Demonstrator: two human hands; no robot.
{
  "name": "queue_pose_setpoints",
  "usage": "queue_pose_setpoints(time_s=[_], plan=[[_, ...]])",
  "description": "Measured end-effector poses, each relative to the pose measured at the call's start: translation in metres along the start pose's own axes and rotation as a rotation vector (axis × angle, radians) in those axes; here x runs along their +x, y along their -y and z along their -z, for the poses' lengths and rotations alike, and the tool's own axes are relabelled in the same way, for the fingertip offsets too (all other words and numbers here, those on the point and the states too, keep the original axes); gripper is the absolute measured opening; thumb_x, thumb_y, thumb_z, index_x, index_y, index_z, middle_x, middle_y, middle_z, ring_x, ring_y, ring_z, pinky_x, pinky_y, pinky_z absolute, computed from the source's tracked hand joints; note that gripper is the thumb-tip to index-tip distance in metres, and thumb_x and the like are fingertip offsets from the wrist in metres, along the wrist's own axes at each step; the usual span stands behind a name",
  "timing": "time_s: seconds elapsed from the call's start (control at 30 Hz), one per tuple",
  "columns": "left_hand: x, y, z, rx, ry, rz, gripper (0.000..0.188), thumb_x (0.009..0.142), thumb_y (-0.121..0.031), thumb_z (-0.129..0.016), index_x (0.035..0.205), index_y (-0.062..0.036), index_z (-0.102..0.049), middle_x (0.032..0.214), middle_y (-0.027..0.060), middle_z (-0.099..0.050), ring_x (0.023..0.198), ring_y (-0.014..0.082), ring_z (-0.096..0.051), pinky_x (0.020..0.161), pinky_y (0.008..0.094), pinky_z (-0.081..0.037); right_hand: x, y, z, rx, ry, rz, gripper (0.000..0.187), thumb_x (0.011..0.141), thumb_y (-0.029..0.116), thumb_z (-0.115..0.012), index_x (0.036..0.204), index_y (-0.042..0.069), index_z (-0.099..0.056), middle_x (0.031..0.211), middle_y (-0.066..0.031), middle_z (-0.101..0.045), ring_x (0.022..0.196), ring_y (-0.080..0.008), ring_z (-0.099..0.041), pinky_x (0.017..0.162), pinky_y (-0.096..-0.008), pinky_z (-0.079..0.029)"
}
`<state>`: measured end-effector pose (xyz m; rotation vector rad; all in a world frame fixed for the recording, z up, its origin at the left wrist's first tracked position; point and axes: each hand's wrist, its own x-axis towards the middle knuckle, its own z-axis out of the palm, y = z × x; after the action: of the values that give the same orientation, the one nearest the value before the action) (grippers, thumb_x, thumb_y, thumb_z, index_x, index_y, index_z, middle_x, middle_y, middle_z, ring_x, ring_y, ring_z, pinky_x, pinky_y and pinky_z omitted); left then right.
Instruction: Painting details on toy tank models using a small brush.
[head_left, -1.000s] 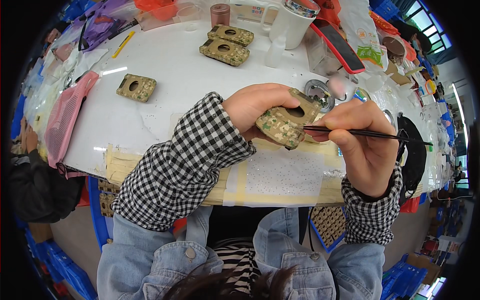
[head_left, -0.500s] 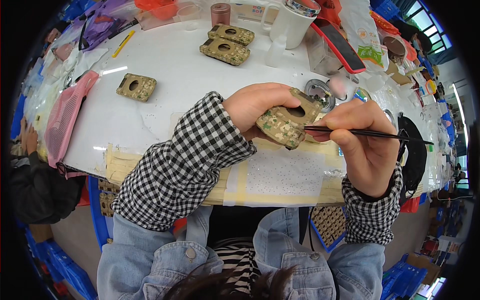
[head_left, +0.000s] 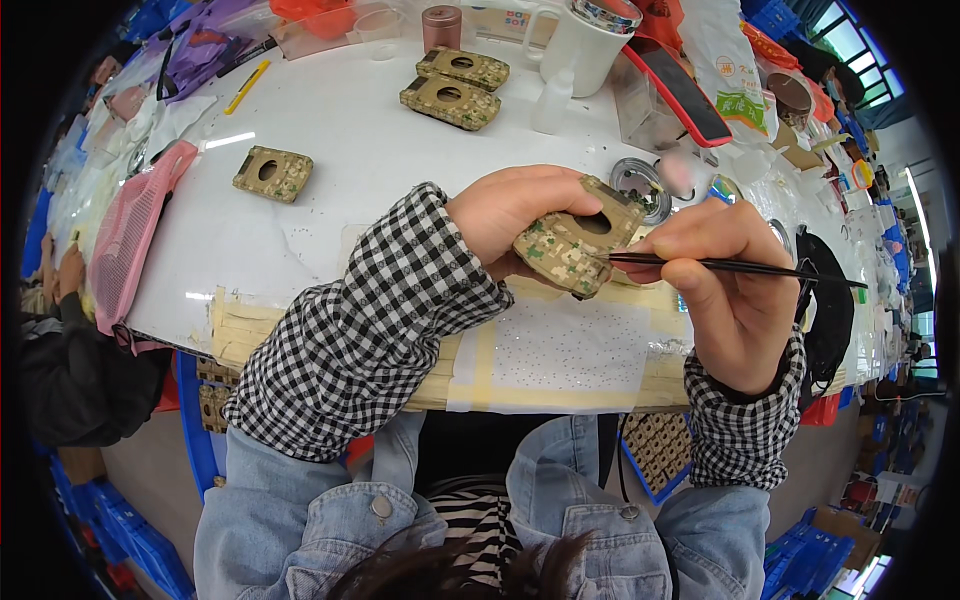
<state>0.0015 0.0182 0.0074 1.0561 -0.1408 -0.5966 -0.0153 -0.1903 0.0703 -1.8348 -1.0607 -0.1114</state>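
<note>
My left hand [head_left: 510, 212] is closed round a camouflage-patterned toy tank hull [head_left: 560, 250], its thumb beside the dark oval opening in the top. Black tweezers [head_left: 745, 266] are pinched in my right hand [head_left: 728, 300], with their tips at the hull's right edge. Whether the tips grip a small piece is too fine to make out. Below the hull, a white sheet [head_left: 575, 345] dotted with tiny specks is taped along the table's front edge. Beyond my hands sits a round clear dish [head_left: 655, 213] with small dark and green bits.
Two similar hulls [head_left: 450, 103] lie together at the back, and another hull [head_left: 292, 178] at left. A white mug [head_left: 585, 55] and a red-edged phone [head_left: 685, 95] stand behind. A pink mesh pouch [head_left: 135, 240] lies far left, near another person's hand [head_left: 72, 268].
My hands, the hull and the tweezers stay almost exactly in place. At the far left, the other person's hand has shifted slightly.
</note>
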Motion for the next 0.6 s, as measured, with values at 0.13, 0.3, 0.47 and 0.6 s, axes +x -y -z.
queue_pose_setpoints(time_s=[0.13,0.3,0.47,0.6], plan=[[-0.003,-0.005,-0.006,-0.086,-0.04,0.067,0.037,0.089,-0.02,-0.054,0.118,0.0016,-0.049,0.095,0.0155,-0.063,0.075,0.022,-0.066,0.064,0.0364,-0.058,0.0,-0.002,0.001,-0.024,0.005,0.045,0.017,0.088,0.014,-0.064,0.091,-0.003,-0.058,0.087,-0.0122,-0.062,0.082,-0.0181,-0.06,0.072,-0.0282,-0.05],[-0.002,-0.004,-0.003,-0.094,-0.021,0.072,0.037,0.09,-0.02,-0.052,0.119,0.0019,-0.048,0.096,0.0163,-0.063,0.078,0.0227,-0.066,0.065,0.0363,-0.058,-0.001,-0.005,0.0,0.003,-0.003,0.064,0.019,0.091,0.015,-0.06,0.095,-0.003,-0.056,0.088,-0.0145,-0.06,0.079,-0.0192,-0.062,0.072,-0.0281,-0.053],[-0.004,-0.007,-0.007,-0.089,-0.064,0.06,0.039,0.091,-0.019,-0.051,0.122,0.0028,-0.046,0.101,0.0179,-0.062,0.082,0.0236,-0.067,0.067,0.0359,-0.057,-0.006,-0.006,0.001,0.08,-0.102,0.093,0.023,0.094,0.018,-0.055,0.102,-0.004,-0.054,0.09,-0.0157,-0.06,0.077,-0.02,-0.062,0.073,-0.0284,-0.053],[-0.002,-0.006,-0.01,-0.006,-0.188,-0.09,0.039,0.091,-0.015,-0.053,0.125,0.0015,-0.045,0.105,0.0157,-0.062,0.088,0.021,-0.066,0.074,0.0322,-0.055,-0.018,-0.001,0.0,0.089,-0.222,0.032,0.02,0.092,0.015,-0.058,0.1,-0.003,-0.057,0.089,-0.0135,-0.063,0.086,-0.0185,-0.058,0.079,-0.0289,-0.046]])
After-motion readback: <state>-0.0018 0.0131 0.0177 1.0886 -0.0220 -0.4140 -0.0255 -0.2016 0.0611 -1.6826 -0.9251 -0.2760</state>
